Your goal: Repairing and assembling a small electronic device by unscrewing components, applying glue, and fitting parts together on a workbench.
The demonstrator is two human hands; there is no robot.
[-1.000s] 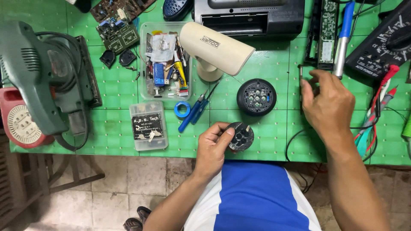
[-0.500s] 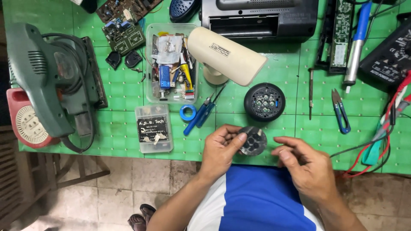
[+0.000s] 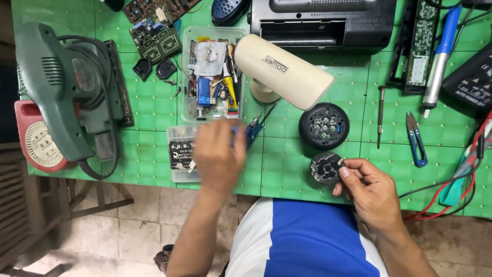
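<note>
Green bench top: gridded mat, all items below lie on it.

Green power sander: far left, long axis running up and down the view, black cord looped over it.

Black radio case: top centre, long axis left to right.

Cream torch body: centre, long axis tilted from upper left to lower right, open wide end toward the lower right.

Clear parts tray: left of the torch body, full of small components.

Left hand: motion-blurred, back up, fingers loosely bent, over the blue-handled pliers and just beside the small clear box; whether it grips anything cannot be told.

Right hand: near the table's front edge, fingers curled; thumb and forefinger pinch the right rim of the round dark disc.

Round LED head: black, face up, below the torch's open end, just above the disc.

Round dark disc: held at the front edge, flat face turned up toward the camera; round, so no long axis.

Blue thread snips: right of the LED head, blades pointing up the view.

Thin screwdriver: upright in the view, between LED head and snips.
</note>
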